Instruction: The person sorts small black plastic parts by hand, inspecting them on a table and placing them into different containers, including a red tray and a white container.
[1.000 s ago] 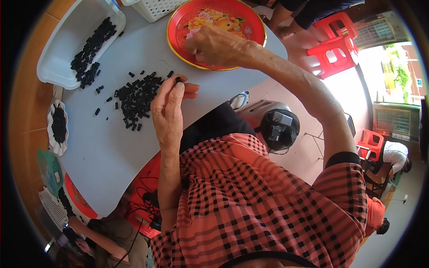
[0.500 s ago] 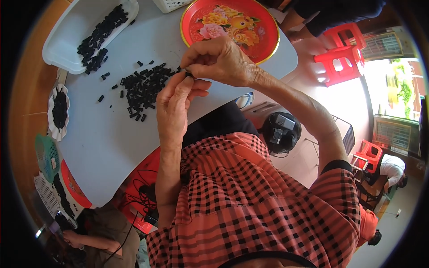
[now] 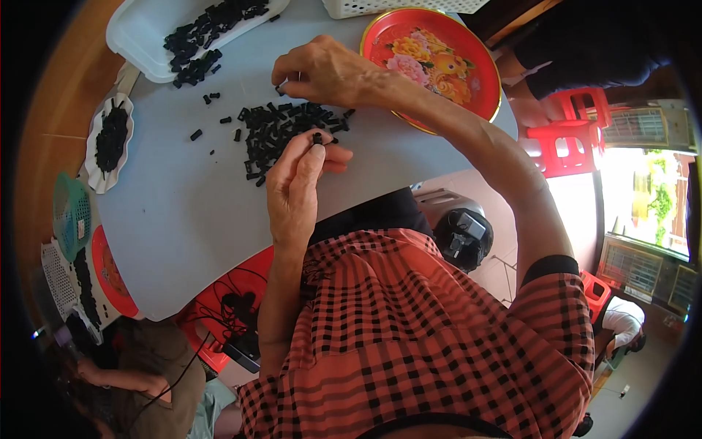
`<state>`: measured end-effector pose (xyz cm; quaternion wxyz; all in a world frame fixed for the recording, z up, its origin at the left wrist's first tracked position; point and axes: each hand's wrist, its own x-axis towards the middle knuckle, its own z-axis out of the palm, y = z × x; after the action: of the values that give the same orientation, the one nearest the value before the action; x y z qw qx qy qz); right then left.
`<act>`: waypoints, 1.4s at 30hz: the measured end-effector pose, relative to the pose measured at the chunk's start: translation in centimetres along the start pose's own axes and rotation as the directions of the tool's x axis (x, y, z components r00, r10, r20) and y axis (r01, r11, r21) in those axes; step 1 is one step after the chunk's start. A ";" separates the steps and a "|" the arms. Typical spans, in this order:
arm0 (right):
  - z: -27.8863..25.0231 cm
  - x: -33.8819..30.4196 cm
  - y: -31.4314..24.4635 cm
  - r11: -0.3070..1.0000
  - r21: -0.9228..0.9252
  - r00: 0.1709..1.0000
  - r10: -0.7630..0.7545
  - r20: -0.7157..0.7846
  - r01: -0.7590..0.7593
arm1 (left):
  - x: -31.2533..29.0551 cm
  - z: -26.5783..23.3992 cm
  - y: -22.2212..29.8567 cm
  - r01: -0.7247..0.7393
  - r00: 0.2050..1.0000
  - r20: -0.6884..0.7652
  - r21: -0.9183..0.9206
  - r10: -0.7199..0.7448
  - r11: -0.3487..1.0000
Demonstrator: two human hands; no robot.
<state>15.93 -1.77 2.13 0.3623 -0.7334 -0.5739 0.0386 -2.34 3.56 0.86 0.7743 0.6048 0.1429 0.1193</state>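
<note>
My left hand [image 3: 291,183] pinches a small black cylindrical plastic part [image 3: 317,138] between thumb and fingers, its end facing up. It is held at the near edge of a pile of similar black parts [image 3: 274,124] on the grey-blue table [image 3: 183,212]. My right hand [image 3: 322,73] is apart from the left, above the table on the far side of the pile. Its thumb and fingertips are closed together, with a small dark bit [image 3: 280,90] at their tips that is too small to name.
A white tub [image 3: 139,44] of black parts stands at the far left. Beside it is a scalloped white dish [image 3: 95,146] of thin black pieces. A red floral tray [image 3: 475,55] and white basket [image 3: 402,6] lie farther back. Another person [image 3: 139,373] sits at lower left.
My hands were together at the black part; the right hand has moved away toward the far side of the pile. The left still holds its part. The whole view has shifted.
</note>
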 end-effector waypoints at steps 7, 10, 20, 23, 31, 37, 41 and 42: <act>1.4 2.1 -0.5 0.966 -0.249 0.980 0.107 0.169 -0.062 | 0.2 -1.4 0.0 0.022 0.998 -0.048 -0.091 -0.026 0.996; 0.8 1.7 0.0 0.978 -0.208 0.989 0.023 0.144 0.007 | 0.5 -1.5 0.3 0.013 0.999 -0.034 -0.141 -0.018 0.990; -1.1 -3.5 -2.0 0.965 0.173 0.980 0.199 0.010 -0.197 | 1.4 -0.9 -0.6 0.034 0.999 0.038 -0.228 -0.027 0.973; -1.3 -3.9 -1.7 0.986 0.122 0.991 0.123 -0.056 -0.115 | 0.8 -0.7 -0.4 0.029 1.000 0.010 -0.227 -0.027 0.973; -1.0 -5.8 -2.8 0.990 0.115 0.997 0.082 0.008 -0.082 | -1.5 -3.4 0.1 -0.029 0.990 -0.139 -0.155 0.007 0.988; -0.3 -7.5 -4.3 0.999 0.024 0.999 0.045 0.020 -0.045 | -1.8 -4.1 -0.1 -0.064 0.989 -0.143 -0.151 0.042 0.987; 0.3 -8.2 -4.2 0.977 -0.203 0.996 0.074 0.042 -0.064 | -1.9 -3.5 -0.1 -0.033 0.992 -0.126 -0.157 0.013 0.987; 0.4 -8.2 -4.3 0.977 -0.203 0.996 0.074 0.043 -0.064 | -1.9 -3.3 -0.1 -0.030 0.991 -0.132 -0.136 0.012 0.990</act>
<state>9.49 -8.38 1.41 0.2702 -0.7845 -0.5581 0.0109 -5.34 5.81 0.21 0.8020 0.5421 0.1783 0.1765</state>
